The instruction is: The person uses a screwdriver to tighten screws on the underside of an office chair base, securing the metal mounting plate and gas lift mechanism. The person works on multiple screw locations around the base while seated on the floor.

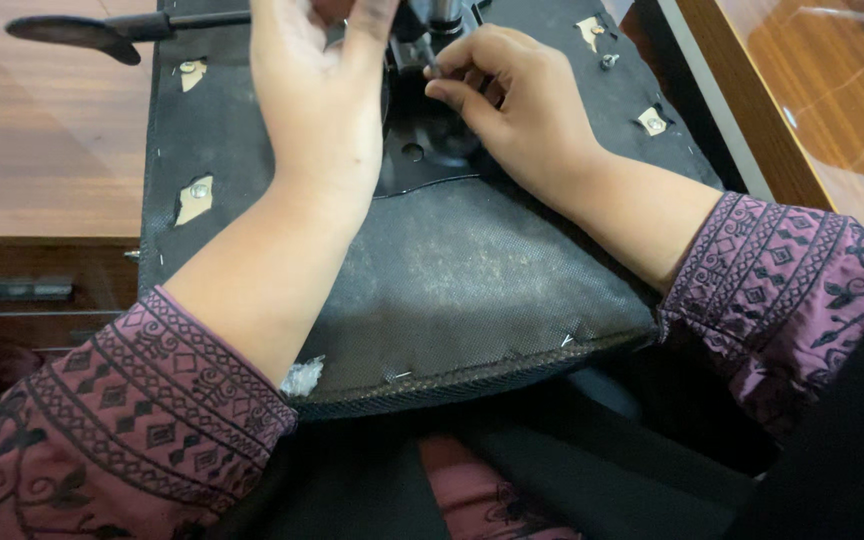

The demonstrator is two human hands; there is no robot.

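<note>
An upturned chair seat (452,270) with a black fabric underside lies across my lap. A black metal mechanism plate (422,150) is mounted at its far middle. My left hand (317,95) reaches over the plate, and its fingers grip the mechanism at the top edge of the view, partly cut off. My right hand (517,100) rests beside it on the right. Its fingertips pinch a small dark metal part (430,55) on the mechanism. Both sleeves are purple with black patterns.
A black lever (102,30) sticks out from the mechanism to the far left. Small cut-outs with bolts (195,195) dot the seat underside. A brown wooden desk (42,130) stands at the left, and a wooden edge (752,120) runs along the right.
</note>
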